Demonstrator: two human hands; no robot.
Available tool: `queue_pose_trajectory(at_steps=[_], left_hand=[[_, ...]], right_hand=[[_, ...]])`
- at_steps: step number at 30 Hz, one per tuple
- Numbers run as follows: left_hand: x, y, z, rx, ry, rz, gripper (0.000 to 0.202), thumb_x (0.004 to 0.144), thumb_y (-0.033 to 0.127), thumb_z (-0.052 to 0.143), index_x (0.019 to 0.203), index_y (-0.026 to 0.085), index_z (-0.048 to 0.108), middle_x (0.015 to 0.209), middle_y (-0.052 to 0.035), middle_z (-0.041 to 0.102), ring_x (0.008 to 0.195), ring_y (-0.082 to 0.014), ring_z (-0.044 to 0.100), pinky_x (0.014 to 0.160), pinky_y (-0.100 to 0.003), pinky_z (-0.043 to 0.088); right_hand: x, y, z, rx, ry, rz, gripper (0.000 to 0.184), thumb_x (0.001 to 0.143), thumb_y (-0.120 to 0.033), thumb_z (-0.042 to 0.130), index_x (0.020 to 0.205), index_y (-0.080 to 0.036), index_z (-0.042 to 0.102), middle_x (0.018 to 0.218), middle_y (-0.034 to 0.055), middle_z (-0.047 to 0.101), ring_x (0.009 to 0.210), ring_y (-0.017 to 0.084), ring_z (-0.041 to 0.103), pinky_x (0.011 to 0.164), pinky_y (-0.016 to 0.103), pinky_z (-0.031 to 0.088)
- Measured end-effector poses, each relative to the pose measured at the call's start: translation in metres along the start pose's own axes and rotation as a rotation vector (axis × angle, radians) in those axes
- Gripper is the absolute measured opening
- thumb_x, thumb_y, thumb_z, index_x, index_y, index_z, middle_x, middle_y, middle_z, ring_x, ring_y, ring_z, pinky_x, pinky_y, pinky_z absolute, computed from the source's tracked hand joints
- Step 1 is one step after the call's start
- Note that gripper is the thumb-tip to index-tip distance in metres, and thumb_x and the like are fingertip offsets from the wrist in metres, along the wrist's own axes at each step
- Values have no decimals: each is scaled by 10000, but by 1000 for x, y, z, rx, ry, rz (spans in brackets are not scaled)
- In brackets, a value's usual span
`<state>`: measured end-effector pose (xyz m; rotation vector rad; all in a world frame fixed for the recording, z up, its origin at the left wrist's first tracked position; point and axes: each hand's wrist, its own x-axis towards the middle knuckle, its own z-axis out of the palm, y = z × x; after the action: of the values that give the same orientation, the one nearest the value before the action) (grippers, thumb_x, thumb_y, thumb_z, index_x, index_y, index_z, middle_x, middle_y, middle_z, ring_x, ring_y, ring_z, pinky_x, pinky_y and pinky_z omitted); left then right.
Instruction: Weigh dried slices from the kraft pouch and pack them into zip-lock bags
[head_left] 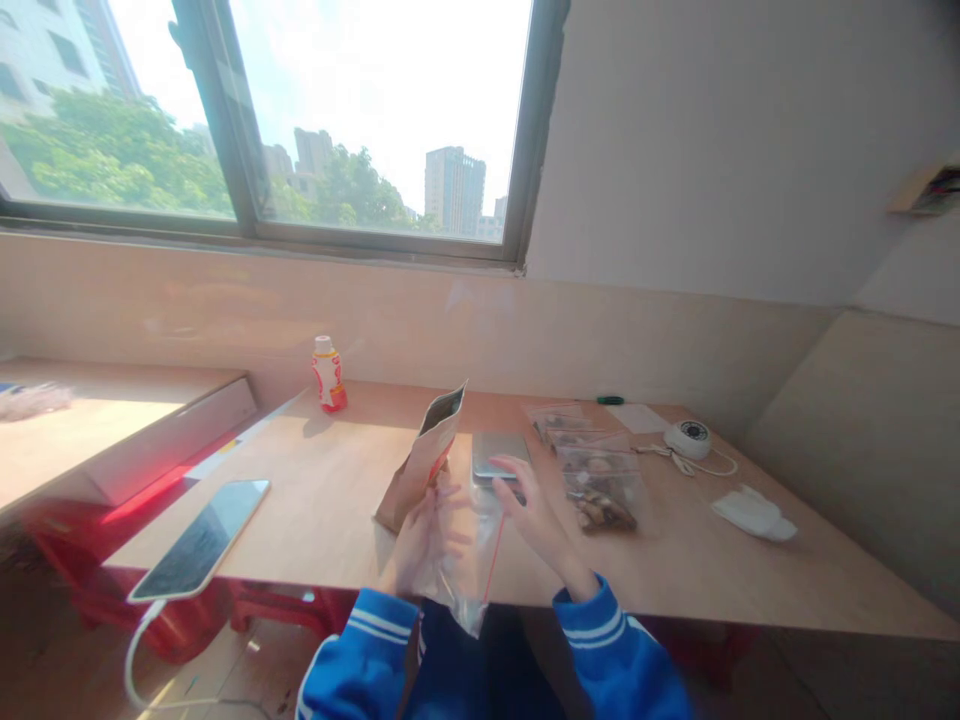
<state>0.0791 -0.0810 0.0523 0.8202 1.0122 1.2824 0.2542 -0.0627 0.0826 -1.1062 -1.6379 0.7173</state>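
My left hand has its fingers on a clear zip bag with a red seal line. Its fingers are spread and partly seen through the plastic, so the exact hold is unclear. The bag's lower end hangs at the table's front edge. Just left of that hand stands a brown paper pouch, tilted, its top open. My right hand hovers with fingers apart over the near edge of a small silver scale, close to the bag's upper corner. Nothing shows in its grasp.
Several filled zip bags lie right of the scale. Farther right are a white dome camera with a cable and a crumpled white tissue. A drink bottle stands at the back left. A phone with a charging cable overhangs the left edge.
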Motion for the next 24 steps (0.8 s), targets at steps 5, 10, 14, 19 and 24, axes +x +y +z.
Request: queue_pose_trajectory(at_steps=[5, 10, 14, 19, 24], left_hand=[[-27, 37, -28, -2, 56, 137, 678, 655, 697, 612, 965, 96, 657, 828, -146, 711, 569, -201, 645, 484, -300, 532], [-21, 79, -81, 42, 405, 426, 673, 731, 727, 483, 1128, 192, 572, 942, -84, 686, 607, -161, 657, 493, -262, 529], [14, 83, -122, 260, 445, 337, 500, 843, 570, 467, 1130, 168, 547, 966, -100, 651, 615, -157, 653, 528, -292, 539], [46, 65, -147, 847, 653, 381, 491, 848, 480, 472, 1119, 72, 510, 1066, -196, 581, 973, -301, 609, 818, -483, 508], [39, 49, -147, 1390, 602, 493, 449, 858, 422, 456, 1193, 132, 528, 1240, -193, 498, 1176, -357, 459, 967, -524, 372]], right_hand=[[-22, 17, 18, 160, -38, 99, 432, 939, -518, 340, 1182, -247, 573, 1230, 77, 564, 1192, 202, 506, 1013, 380, 423], [-24, 28, 14, 83, 2, 77, 360, 912, -472, 433, 1124, -241, 610, 1185, 81, 588, 1146, 219, 534, 986, 398, 436], [-15, 54, -26, -172, 97, -9, 280, 869, -370, 466, 1004, -220, 660, 1137, 89, 604, 1122, 235, 535, 980, 424, 419], [13, 92, -111, -588, 269, -19, 285, 826, -256, 390, 909, -174, 649, 1014, 130, 652, 1016, 263, 567, 950, 455, 410], [30, 117, -174, -930, 150, 127, 225, 773, -189, 454, 874, -151, 652, 975, 163, 682, 980, 294, 598, 905, 427, 427]])
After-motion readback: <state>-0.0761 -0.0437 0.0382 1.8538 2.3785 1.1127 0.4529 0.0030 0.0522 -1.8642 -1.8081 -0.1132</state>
